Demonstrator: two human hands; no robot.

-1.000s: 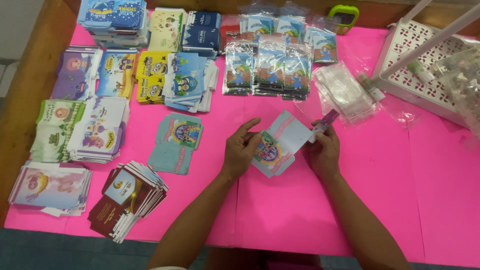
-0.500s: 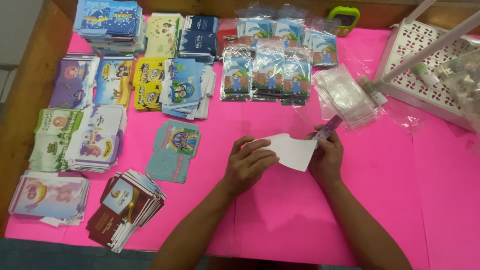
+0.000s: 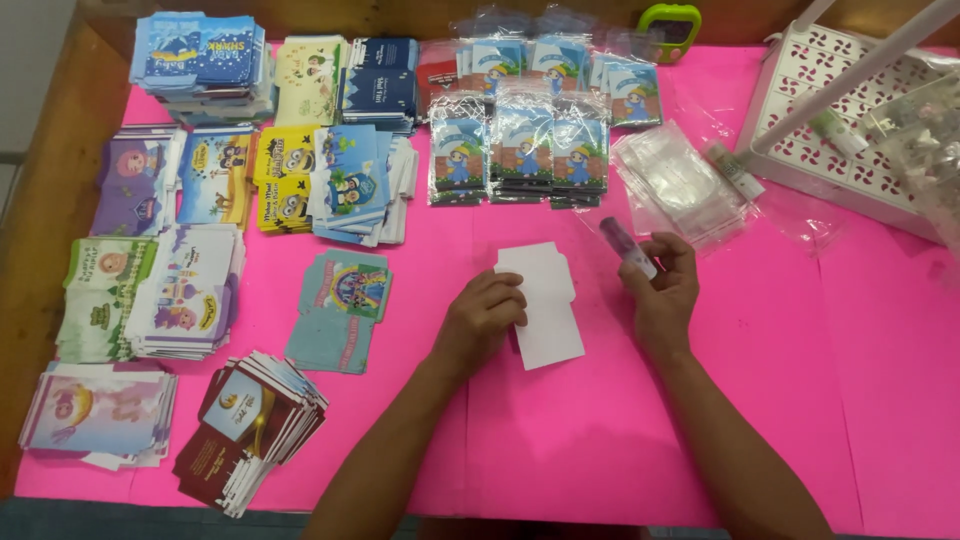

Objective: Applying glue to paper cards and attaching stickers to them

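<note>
Left hand point(image 3: 485, 320) presses flat on a white unfolded envelope blank point(image 3: 543, 305), face down on the pink table cover point(image 3: 620, 440). Right hand point(image 3: 662, 285) clenches a glue stick point(image 3: 627, 247). Blank looks unglued; several finished packs point(image 3: 520, 145) bagged; stacks of blanks point(image 3: 185, 290) remain.

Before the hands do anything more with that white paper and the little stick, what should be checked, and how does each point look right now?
1. White paper cutout lies flat, blank side up, on the pink table cover: ok.
2. Left hand presses on its left edge: ok.
3. Right hand grips the small stick: ok.
4. Stick's cap off: cannot tell.
5. Stick touches the paper: not ok, it is held apart, to the right.
6. Clear sleeves lie close behind the right hand: ok.
</note>
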